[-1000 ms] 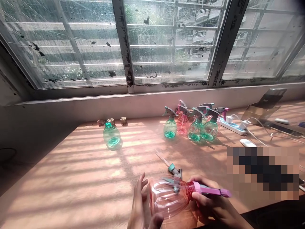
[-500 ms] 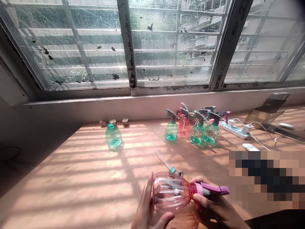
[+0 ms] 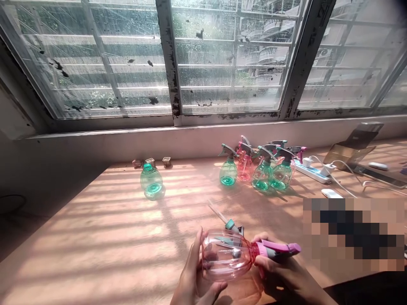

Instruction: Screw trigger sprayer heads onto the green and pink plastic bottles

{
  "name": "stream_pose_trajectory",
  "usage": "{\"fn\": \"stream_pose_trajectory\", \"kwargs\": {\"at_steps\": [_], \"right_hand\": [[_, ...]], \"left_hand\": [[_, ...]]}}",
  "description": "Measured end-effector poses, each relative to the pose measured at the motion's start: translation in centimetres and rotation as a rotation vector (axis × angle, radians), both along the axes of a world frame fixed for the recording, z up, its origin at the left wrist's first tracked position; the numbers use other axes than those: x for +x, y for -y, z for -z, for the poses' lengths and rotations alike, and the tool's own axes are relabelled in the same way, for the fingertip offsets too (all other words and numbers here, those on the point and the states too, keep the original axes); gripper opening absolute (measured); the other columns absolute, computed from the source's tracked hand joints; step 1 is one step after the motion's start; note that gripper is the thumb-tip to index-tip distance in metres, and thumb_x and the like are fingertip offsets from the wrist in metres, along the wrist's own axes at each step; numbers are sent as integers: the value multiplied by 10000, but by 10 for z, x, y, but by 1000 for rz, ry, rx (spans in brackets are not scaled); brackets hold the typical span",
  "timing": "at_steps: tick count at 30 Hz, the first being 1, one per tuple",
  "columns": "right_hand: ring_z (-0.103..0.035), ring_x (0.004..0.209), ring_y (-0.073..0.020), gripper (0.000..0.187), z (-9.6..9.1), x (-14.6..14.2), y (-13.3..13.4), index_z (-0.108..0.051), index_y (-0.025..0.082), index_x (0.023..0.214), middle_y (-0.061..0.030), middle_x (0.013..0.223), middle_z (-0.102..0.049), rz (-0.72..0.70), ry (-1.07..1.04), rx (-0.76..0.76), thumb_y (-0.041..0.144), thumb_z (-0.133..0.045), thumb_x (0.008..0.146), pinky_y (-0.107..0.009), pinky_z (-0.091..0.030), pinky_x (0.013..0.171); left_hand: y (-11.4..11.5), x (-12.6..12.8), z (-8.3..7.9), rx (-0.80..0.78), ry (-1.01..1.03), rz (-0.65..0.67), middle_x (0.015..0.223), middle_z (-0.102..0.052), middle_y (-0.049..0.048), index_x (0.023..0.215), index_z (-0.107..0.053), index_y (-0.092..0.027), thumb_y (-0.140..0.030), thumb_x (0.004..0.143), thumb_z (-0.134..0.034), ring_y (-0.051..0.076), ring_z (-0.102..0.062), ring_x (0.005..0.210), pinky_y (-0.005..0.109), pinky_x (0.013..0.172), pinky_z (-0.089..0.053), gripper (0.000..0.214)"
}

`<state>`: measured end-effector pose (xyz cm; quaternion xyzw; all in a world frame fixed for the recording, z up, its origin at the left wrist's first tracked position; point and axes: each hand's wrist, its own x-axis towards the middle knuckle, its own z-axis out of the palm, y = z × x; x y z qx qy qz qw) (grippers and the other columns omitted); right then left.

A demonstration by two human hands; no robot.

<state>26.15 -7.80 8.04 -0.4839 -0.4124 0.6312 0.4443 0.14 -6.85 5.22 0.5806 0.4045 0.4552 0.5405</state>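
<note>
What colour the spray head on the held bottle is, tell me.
The spray head is pink and grey, seen best in the head view.

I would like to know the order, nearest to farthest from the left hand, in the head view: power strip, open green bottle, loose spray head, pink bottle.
1. Pink bottle: against the left hand.
2. Loose spray head: just beyond the pink bottle.
3. Open green bottle: farther back, left.
4. Power strip: back, right side.

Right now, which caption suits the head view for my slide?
Left hand and right hand hold a pink spray bottle sideways over a sunlit table.
</note>
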Motion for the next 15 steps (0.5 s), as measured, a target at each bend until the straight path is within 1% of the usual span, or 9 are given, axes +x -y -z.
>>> {"fn": "stream_pose_trajectory", "kwargs": {"at_steps": [3, 5, 8, 10, 13, 15], "right_hand": [[-468, 566, -114, 506, -4, -1, -1, -654, 265, 1010, 62, 689, -530, 33, -11, -64, 615, -880, 723, -231, -386, 521], [-478, 580, -119, 520, -7, -2, -2, -650, 251, 957, 51, 695, -543, 8, -21, -76, 626, -894, 691, -221, -360, 502], [-462, 597, -117, 552, -9, -2, -3, -628, 235, 896, 42, 684, -544, -10, -39, -57, 647, -909, 659, -205, -293, 489], [-429, 599, -104, 552, -8, -3, -3, -619, 239, 909, 52, 682, -529, -9, -73, -58, 643, -910, 670, -198, -263, 501], [-368, 580, -74, 519, -4, -2, -2, -628, 257, 964, 75, 687, -487, -39, -146, -87, 596, -918, 698, -189, -252, 524], [-355, 576, -68, 506, 1, -2, -1, -644, 264, 988, 78, 694, -475, -38, -173, -90, 567, -928, 700, -187, -261, 524]], "left_hand": [[2, -2, 3, -25, -5, -21, 1635, -448, 103, 1683, -199, -351, -580, 784, -881, 324, -591, 1308, 414, 1169, -429, 1151], [2, -4, 4, -70, 29, -17, 1618, -463, 119, 1688, -187, -318, -603, 733, -909, 348, -575, 1330, 424, 1166, -426, 1231], [2, -6, 2, -106, 73, -9, 1589, -484, 141, 1685, -211, -274, -653, 724, -889, 363, -565, 1341, 417, 1157, -428, 1236], [1, -6, -2, -110, 86, 13, 1493, -560, 151, 1675, -248, -249, -679, 734, -868, 362, -576, 1326, 414, 1144, -438, 1206], [0, -3, -7, -135, 78, 29, 1297, -651, 137, 1630, -338, -225, -665, 797, -825, 341, -622, 1256, 425, 1113, -465, 1061], [-1, -1, -8, -149, 85, 26, 1291, -661, 133, 1622, -342, -234, -637, 815, -822, 337, -633, 1252, 442, 1126, -461, 1021]]}}
